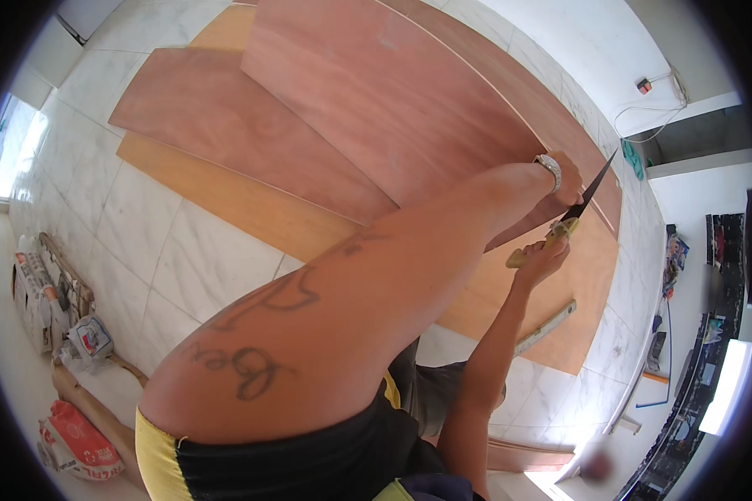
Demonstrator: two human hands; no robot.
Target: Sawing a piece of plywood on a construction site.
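My right hand (543,260) is closed round the yellowish handle (522,255) of a handsaw. Its dark, tapering blade (593,185) slants up and away, beside the right end of a reddish plywood sheet (376,92). Where the teeth meet the wood, if they do, I cannot make out. My left arm stretches across the boards, a metal watch (550,169) on its wrist. The left hand (566,177) grips the sheet's edge close to the blade, its fingers partly hidden. Below the saw, a long straight bar (547,326) lies on a paler board (581,288).
More plywood sheets (200,104) lie fanned and overlapping on the white marble-look tiles (146,221). At the left are wrapped bundles (33,284) and a red-and-white bag (83,442). Turquoise flip-flops (632,159) and a cable (673,100) are by the right wall.
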